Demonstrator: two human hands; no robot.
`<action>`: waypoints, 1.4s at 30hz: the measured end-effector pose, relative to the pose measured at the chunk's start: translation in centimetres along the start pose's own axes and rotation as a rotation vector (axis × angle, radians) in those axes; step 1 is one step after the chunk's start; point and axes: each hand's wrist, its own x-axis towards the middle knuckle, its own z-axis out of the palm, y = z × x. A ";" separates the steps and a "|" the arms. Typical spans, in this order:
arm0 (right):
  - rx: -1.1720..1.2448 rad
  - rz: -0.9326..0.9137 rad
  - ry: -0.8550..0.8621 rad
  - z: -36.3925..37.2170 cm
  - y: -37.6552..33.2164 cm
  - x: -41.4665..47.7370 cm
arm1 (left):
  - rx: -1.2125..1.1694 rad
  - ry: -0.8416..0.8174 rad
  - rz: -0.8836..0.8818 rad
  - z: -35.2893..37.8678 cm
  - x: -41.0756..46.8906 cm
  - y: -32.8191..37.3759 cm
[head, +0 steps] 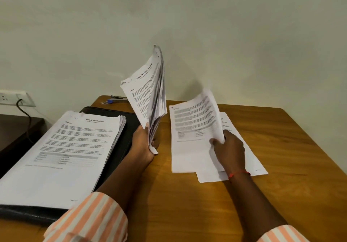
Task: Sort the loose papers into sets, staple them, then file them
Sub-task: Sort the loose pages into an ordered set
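Observation:
My left hand point(144, 144) grips a thick sheaf of printed papers point(148, 89) by its lower edge and holds it upright above the wooden table point(187, 204). My right hand point(228, 147) pinches the right edge of a single printed sheet point(193, 129), which curls up over a small pile of sheets point(249, 159) lying flat on the table. To the left, a tall stack of papers point(62, 151) headed "Sample Health Report" lies on a black file folder point(116, 147). A stapler point(117, 99) with a blue part sits at the table's far left corner, behind the sheaf.
A pale wall stands right behind the table. On the left, a dark lower surface point(15, 129) sits beside the table, with a wall socket point(13, 99) and a black cable point(26, 115) above it. The table's right edge runs diagonally.

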 end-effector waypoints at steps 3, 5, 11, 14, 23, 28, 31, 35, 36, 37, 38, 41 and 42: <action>0.373 -0.003 -0.058 0.2 -0.4 -0.2 | 0.239 -0.026 0.123 0.2 0.2 -0.8; 0.583 0.033 -0.115 0.2 -0.3 -0.4 | 0.352 -0.051 0.283 0.1 -0.3 -1.2; 0.987 0.025 -0.357 0.3 -0.2 -0.7 | 0.583 -0.076 0.429 0.0 -1.2 -2.2; 1.251 0.144 -0.449 0.0 -0.8 -1.1 | 0.620 -0.076 0.407 -0.1 -1.2 -2.2; 1.435 0.357 -0.543 -1.9 -1.5 -0.8 | 0.452 -0.207 0.393 0.7 -1.9 -2.1; 0.963 0.021 -0.236 -1.3 -0.7 -0.2 | 0.407 -0.180 0.626 0.4 -2.1 -2.0; 0.759 -0.099 -0.077 -0.9 -0.9 -0.4 | 0.429 -0.211 0.764 0.4 -2.8 -1.9; 0.744 -0.134 -0.027 -0.8 -0.9 -0.5 | 0.385 -0.242 0.823 0.5 -3.5 -1.7; 0.757 -0.135 -0.037 -0.8 -0.8 -0.5 | 0.373 -0.247 0.825 0.5 -3.5 -1.7; 0.771 -0.131 -0.044 -0.9 -0.8 -0.6 | 0.364 -0.247 0.814 0.5 -3.5 -1.8; 0.783 -0.128 -0.051 -1.0 -0.9 -0.6 | 0.357 -0.245 0.798 0.6 -3.4 -1.8; 0.768 -0.118 -0.073 -0.7 -0.9 -0.7 | 0.373 -0.248 0.782 0.5 -3.0 -2.0; 0.750 -0.116 -0.077 -0.4 -0.9 -0.9 | 0.386 -0.256 0.780 0.5 -2.9 -2.0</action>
